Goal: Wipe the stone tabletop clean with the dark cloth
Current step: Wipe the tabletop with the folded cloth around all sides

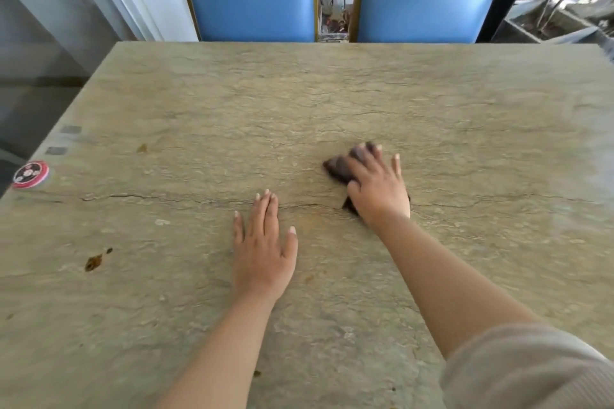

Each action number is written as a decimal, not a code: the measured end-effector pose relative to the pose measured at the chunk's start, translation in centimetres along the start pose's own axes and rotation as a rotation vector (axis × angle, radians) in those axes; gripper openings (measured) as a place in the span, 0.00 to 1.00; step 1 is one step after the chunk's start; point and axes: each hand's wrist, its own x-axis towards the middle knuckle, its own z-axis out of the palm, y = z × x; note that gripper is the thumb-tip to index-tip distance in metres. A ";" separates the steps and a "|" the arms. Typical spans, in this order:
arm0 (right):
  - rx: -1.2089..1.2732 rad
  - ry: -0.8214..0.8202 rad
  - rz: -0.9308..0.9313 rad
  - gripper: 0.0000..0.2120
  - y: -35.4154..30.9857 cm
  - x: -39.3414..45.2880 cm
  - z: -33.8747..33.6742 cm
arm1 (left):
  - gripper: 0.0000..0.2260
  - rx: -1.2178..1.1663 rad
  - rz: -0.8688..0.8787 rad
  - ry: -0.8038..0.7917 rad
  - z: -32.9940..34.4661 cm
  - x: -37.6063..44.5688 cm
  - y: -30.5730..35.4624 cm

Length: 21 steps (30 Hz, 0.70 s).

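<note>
Dark cloth [339, 168] lies bunched on the stone tabletop [299, 93], right of centre, mostly under the right hand [377, 188]; a blurred dark fold pokes out ahead of the fingers, another corner shows by the wrist. Right hand presses flat on it, fingers spread and straight, not curled round it. Left hand [262, 252] rests palm down on bare stone just left and nearer, fingers straight, holding nothing, apart from the cloth. Cloth looks soft, light, limp: likely to crumple and slide under pressure, so best driven by a flat palm over its middle rather than pinched at an edge. Tabletop is rough, veined, with a long crack running across under both hands; cloth may snag there. Brown stains remain at left: one near the front-left [94, 262], a smaller one farther back [142, 148]. Round red-and-black disc [30, 174] sits at the left edge. Two blue chairs [252, 0] stand beyond the far edge.
</note>
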 end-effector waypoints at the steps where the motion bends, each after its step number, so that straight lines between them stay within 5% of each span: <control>1: -0.026 0.017 0.147 0.27 -0.9 1.5 0.2 | 0.33 0.005 0.004 -0.003 0.0 0.0 0.0; 4: -0.003 -0.002 0.209 0.28 -5.1 4.2 1.6 | 0.33 -0.006 0.018 0.005 0.2 0.0 -0.1; 8: 0.057 -0.119 -0.230 0.27 -9.7 1.0 2.9 | 0.31 -0.286 0.000 0.165 0.1 0.0 -0.3; 12: 0.119 -0.269 -0.642 0.28 -5.7 -4.9 1.2 | 0.26 -0.640 -0.143 0.221 -1.6 -0.2 -0.9; 14: 0.075 -0.207 -0.545 0.27 -2.2 -4.9 0.2 | 0.21 -0.568 -0.105 0.171 -2.9 -0.8 -2.5; 18: -0.046 0.002 0.149 0.28 -4.0 -2.8 0.8 | 0.21 -0.146 -0.010 0.122 -4.1 -3.4 -8.2; 21: -0.009 0.001 0.110 0.30 -10.8 -3.6 2.8 | 0.26 0.116 -0.098 0.050 -4.7 -5.2 -11.4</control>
